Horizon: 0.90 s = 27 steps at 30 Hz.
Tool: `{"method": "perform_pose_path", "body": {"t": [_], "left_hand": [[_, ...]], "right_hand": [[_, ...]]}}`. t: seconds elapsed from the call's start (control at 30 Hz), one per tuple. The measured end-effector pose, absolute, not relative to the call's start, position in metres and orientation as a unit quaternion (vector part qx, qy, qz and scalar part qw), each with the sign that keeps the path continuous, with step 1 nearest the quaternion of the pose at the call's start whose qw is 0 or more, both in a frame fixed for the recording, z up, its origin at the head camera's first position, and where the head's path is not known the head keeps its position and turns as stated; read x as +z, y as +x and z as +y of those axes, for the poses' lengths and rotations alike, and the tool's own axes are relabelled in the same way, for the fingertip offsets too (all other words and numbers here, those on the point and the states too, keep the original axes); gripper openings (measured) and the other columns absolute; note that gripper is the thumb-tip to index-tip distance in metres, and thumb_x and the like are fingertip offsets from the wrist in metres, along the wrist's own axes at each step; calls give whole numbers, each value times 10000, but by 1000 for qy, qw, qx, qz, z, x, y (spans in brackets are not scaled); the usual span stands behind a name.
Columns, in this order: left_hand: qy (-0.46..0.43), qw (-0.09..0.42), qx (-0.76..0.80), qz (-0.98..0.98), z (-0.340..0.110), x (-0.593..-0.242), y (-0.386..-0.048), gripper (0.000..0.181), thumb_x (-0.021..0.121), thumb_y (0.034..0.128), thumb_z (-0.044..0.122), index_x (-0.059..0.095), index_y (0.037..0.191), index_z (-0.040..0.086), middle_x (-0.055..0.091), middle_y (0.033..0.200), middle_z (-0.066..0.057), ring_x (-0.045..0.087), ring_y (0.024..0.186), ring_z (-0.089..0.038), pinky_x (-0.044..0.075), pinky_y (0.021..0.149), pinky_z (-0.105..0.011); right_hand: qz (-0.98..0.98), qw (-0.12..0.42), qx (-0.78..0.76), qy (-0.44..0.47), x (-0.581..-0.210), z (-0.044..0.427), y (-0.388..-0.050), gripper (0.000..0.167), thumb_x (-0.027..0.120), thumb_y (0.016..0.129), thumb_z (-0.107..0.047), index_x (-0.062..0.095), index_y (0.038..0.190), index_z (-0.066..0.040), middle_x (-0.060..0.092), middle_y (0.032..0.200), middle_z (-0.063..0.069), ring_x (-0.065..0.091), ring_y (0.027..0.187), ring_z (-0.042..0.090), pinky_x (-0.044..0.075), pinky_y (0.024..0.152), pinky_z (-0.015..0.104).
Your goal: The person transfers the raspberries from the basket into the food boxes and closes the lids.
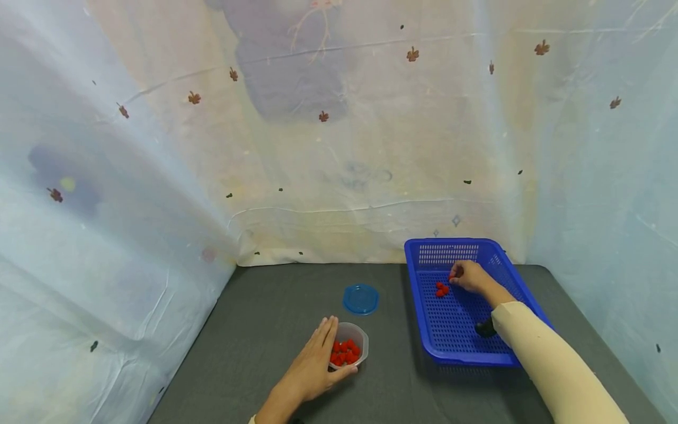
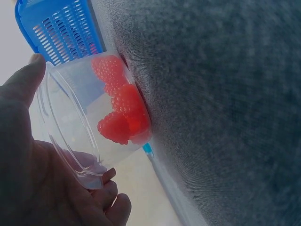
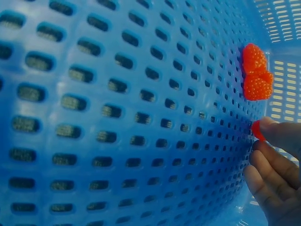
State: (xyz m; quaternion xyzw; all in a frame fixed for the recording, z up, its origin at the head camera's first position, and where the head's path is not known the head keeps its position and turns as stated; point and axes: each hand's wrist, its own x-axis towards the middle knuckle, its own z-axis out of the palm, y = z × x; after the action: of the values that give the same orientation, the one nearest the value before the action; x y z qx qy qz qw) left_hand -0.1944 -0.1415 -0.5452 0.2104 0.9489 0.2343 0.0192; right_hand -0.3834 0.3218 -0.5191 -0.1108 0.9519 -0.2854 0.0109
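Note:
My left hand (image 1: 315, 365) holds a clear plastic container (image 1: 361, 335) on the table, thumb at its near side and fingers along its left side. Several red raspberries (image 1: 346, 353) lie inside; the left wrist view shows raspberries (image 2: 126, 110) through the wall. Over in the blue basket (image 1: 418, 318), my right hand (image 1: 471, 277) pinches one raspberry (image 3: 257, 130) between thumb and fingertips, close to the basket floor. A small cluster of raspberries (image 1: 441, 290) rests on that floor beside the hand, and the right wrist view shows the cluster (image 3: 257, 75) too.
A round blue lid (image 1: 361, 299) lies on the dark grey table (image 1: 265, 318) behind the container. The basket's raised walls surround my right hand. A patterned pale curtain (image 1: 339, 153) hangs behind the table and along both sides.

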Motion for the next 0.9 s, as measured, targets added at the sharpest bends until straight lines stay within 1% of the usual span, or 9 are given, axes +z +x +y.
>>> {"method": "perform_pose_path", "body": {"t": [0.23,0.43,0.53,0.7,0.9], "left_hand": [[206,25,229,951,-141,-546,-196,1120,660,956,732,183,1727,74,181,1790,-134,168,1652,-350,281,1286,-616],[210,23,237,948,-142,-546,-195,1117,660,958,728,182,1727,73,189,1786,-150,176,1648,-365,286,1278,-631],[210,24,238,948,-141,-546,-195,1121,651,957,738,171,1731,83,183,1788,-148,167,1651,-361,283,1279,-631],[207,28,234,950,-141,-547,-196,1130,630,954,762,156,1736,98,164,1794,-135,152,1656,-345,277,1288,-616],[206,27,231,950,-141,-548,-196,1137,606,949,789,148,1739,112,162,1795,-128,153,1656,-340,292,1284,-607]], "right_hand": [[951,4,-288,-116,-517,320,-384,136,774,959,9,655,894,-10,691,883,128,633,802,262,575,739,469],[944,-9,-306,-124,-514,320,-386,120,756,977,-4,663,906,-29,702,911,121,675,854,296,594,764,468],[940,-15,-315,-129,-510,318,-384,99,731,995,5,664,926,-18,704,933,135,694,881,313,611,784,490],[939,-26,-317,-132,-502,312,-380,77,731,1000,-6,680,943,-2,712,951,152,701,899,325,618,828,530],[936,-43,-318,-144,-495,305,-376,78,751,997,-44,692,955,-15,725,965,143,705,918,320,620,839,532]]}}
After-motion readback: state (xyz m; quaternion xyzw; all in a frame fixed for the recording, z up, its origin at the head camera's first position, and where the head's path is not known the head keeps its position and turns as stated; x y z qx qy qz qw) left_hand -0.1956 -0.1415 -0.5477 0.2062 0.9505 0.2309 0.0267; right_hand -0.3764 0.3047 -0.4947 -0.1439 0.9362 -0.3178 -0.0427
